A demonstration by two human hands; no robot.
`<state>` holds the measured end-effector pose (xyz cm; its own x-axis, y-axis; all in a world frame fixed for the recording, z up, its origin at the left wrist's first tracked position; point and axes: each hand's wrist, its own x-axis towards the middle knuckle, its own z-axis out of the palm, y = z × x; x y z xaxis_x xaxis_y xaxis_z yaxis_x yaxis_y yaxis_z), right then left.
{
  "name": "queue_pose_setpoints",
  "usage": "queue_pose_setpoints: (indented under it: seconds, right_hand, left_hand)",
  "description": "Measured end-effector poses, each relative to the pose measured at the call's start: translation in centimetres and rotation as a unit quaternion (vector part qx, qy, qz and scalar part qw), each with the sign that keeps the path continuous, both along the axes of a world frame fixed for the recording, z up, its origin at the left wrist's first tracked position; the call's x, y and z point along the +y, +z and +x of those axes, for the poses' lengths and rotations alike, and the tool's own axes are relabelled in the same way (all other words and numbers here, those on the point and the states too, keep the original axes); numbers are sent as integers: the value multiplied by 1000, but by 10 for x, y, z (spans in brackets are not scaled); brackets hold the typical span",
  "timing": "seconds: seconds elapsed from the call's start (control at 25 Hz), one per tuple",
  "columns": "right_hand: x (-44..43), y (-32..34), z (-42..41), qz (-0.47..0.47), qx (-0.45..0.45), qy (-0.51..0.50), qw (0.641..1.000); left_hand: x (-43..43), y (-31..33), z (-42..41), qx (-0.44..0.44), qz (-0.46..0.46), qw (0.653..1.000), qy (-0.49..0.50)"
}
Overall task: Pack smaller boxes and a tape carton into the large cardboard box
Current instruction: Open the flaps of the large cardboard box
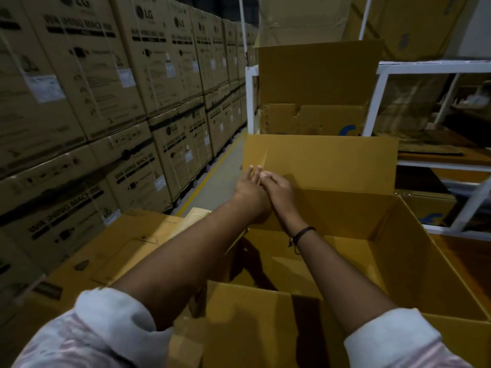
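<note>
The large cardboard box [438, 251] stands open in front of me, its upright far flap [332, 163] facing me and a near flap [252, 320] folded toward me. Bare cardboard floor shows inside. Both my arms reach to the box's far left corner. My left hand [248, 188] lies with straight fingers against the far flap near its fold. My right hand [280, 191] presses beside it, fingertips touching the left hand's fingers. A black band circles my right wrist. No smaller box or tape carton is clearly identifiable.
Tall stacks of printed appliance cartons [79, 88] wall the left side. A grey floor aisle with a yellow line [210, 176] runs between. Flattened cardboard [119, 251] lies at my left. A white shelf rack [382, 83] holding more cardboard stands behind the box.
</note>
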<state>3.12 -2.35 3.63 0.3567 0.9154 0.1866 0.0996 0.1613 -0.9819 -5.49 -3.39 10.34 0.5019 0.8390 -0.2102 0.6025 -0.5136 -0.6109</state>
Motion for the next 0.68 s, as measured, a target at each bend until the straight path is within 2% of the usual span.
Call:
queue_pose_setpoints:
  seconds: [0.16, 0.36, 0.52, 0.68]
  right_hand:
    - [16, -2, -43, 11, -16, 44, 999]
    - [23, -29, -95, -34, -164, 95, 981]
    - [24, -65, -118, -101, -283, 154, 941]
    - [22, -105, -126, -166, -395, 211, 878]
  left_hand:
    - [23, 7, -45, 21, 18, 998, 52]
    - [41, -39, -106, 7, -50, 994, 100]
    - [37, -90, -139, 1, -128, 985, 118]
    - [33, -135, -160, -39, -211, 971, 107]
